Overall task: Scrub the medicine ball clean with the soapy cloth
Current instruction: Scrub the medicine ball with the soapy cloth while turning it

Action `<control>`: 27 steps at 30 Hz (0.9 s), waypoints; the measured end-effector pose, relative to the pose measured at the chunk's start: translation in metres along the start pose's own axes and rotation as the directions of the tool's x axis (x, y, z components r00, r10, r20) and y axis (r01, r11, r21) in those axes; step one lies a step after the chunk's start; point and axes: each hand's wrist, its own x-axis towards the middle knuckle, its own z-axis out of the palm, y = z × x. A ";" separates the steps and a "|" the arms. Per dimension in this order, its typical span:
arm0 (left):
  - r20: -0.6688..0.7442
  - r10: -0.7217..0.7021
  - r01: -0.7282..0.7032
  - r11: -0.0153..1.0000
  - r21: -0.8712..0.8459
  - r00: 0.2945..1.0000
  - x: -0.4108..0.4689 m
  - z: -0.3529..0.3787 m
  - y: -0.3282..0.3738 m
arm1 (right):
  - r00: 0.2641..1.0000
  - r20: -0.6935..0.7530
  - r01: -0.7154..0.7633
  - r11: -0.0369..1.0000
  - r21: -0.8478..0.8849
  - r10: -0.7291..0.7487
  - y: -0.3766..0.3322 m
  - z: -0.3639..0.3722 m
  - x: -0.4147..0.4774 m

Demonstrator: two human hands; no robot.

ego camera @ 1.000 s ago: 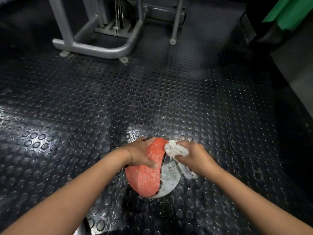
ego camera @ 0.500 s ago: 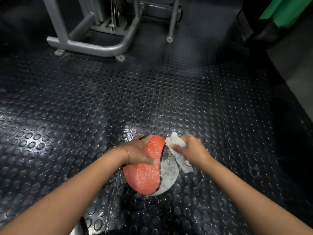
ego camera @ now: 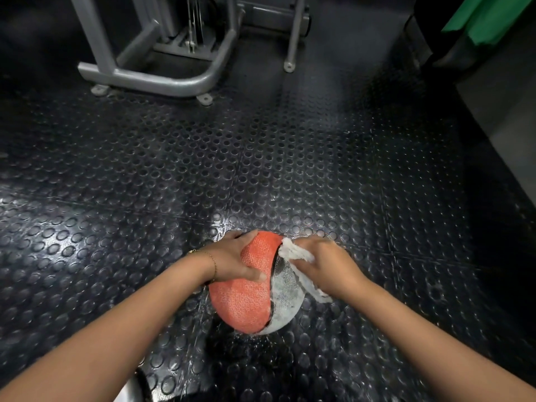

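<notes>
An orange and grey medicine ball [ego camera: 246, 300] sits on the wet studded rubber floor [ego camera: 261, 175], low in the middle of the head view. My left hand [ego camera: 235, 261] lies over its upper left side, fingers spread on the orange panel and thumb across the front. My right hand [ego camera: 327, 268] grips a bunched white cloth [ego camera: 294, 252] and presses it against the ball's grey upper right side. A tail of the cloth hangs below that hand. The ball's far side is hidden.
A grey metal gym machine frame [ego camera: 162, 79] stands at the back left, with a thin post [ego camera: 291, 47] beside it. A dark bin with green fabric [ego camera: 475, 27] is at the back right. A round metal rim [ego camera: 130, 390] shows at the bottom edge.
My right hand has worked the cloth slightly up and inward over the grey panel. The left hand keeps its hold and the ball stays put.
</notes>
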 end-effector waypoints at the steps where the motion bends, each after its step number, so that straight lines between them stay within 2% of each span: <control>1: 0.002 0.002 -0.002 1.000 0.001 1.000 0.000 0.000 0.000 | 1.000 0.008 0.014 1.000 -0.019 -0.014 0.000 0.000 -0.002; 7: -0.016 -0.012 0.012 0.999 0.031 1.000 0.004 0.003 0.003 | 0.995 -0.092 -0.041 0.996 -0.084 0.034 0.007 0.003 0.013; 12: -0.011 0.001 -0.002 1.000 -0.006 1.000 0.005 0.002 -0.003 | 0.995 -0.024 0.095 0.988 -0.122 -0.098 -0.003 0.002 0.000; 17: -0.013 -0.014 0.014 1.000 0.009 1.000 0.006 0.003 0.003 | 0.992 -0.123 0.003 0.993 -0.122 -0.019 0.005 0.004 0.012; 22: -0.013 -0.009 0.009 0.999 -0.042 1.000 0.008 0.001 -0.004 | 0.988 -0.070 0.127 0.983 -0.133 -0.137 -0.002 0.005 0.001; 25: 0.004 -0.002 0.002 1.000 0.022 1.000 0.006 -0.001 0.002 | 0.990 -0.065 0.114 0.986 -0.121 -0.122 -0.002 0.002 0.004; 27: -0.016 0.043 -0.040 0.991 0.129 0.999 0.005 -0.003 0.012 | 0.994 -0.048 0.098 0.992 -0.078 -0.101 -0.002 0.003 0.004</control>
